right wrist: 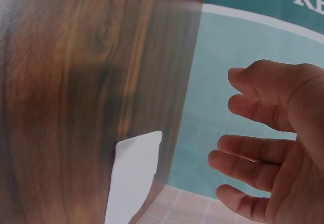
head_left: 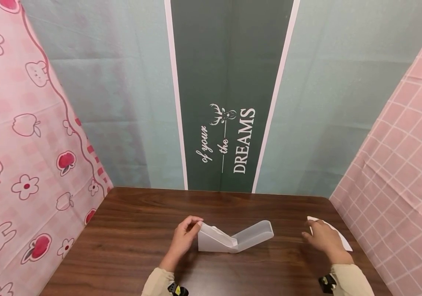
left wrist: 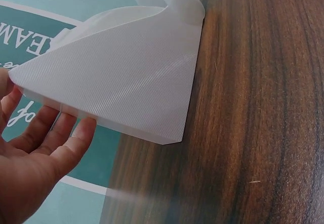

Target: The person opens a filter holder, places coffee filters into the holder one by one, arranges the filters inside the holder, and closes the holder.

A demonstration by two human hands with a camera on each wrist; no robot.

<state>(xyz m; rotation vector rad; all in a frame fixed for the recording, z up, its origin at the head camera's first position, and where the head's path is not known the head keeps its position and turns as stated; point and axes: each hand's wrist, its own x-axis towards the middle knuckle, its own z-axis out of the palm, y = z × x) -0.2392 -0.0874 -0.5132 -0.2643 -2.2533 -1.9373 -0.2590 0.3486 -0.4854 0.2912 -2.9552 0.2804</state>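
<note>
Your left hand (head_left: pixel 184 237) grips the tall end of the white box (head_left: pixel 213 244), thumb at the top corner and the other fingers against the end wall; the box stands on the bench (head_left: pixel 133 234), near the middle, its side sloping down from the gripped end to a low end on the right; there the translucent lid (head_left: pixel 254 234) joins it, swung away and slanting up to the right, so that the 2 parts make a wide V; some pale material (left wrist: pixel 109 24) shows above the sloping rim, though you cannot tell from these views just what it is.

Your right hand (head_left: pixel 323 239) is over at the right side of the bench, relaxed, its fingers parted and loosely bent; it hovers above a flat white piece (right wrist: pixel 133 176), which lies near the bench's right edge, well apart from the box; the right wrist view shows a gap between your fingertips and that piece.

Behind the bench hangs a green backdrop (head_left: pixel 229 53) with white lettering; 2 pink cloths flank you, 1 printed with flowers and apples (head_left: pixel 3 96) on the left, 1 with a white grid (head_left: pixel 410 139) on the right.
</note>
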